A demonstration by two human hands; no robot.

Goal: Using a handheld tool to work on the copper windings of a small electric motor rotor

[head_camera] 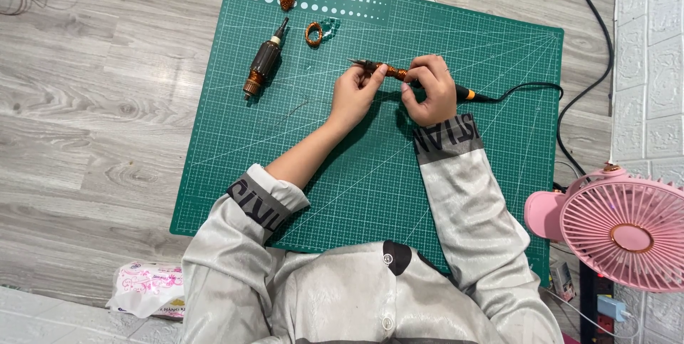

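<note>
Bare green cutting mat [370,194] lies open below the hands; motor armature [263,66] and copper coil [313,33] crowd its upper left.

A slim black tool [410,76] with an orange band near its rear is held roughly level above the green cutting mat. Copper-coloured wire is wound around its forward part; a dark tip projects leftward. A black cable trails from its right end.
</note>
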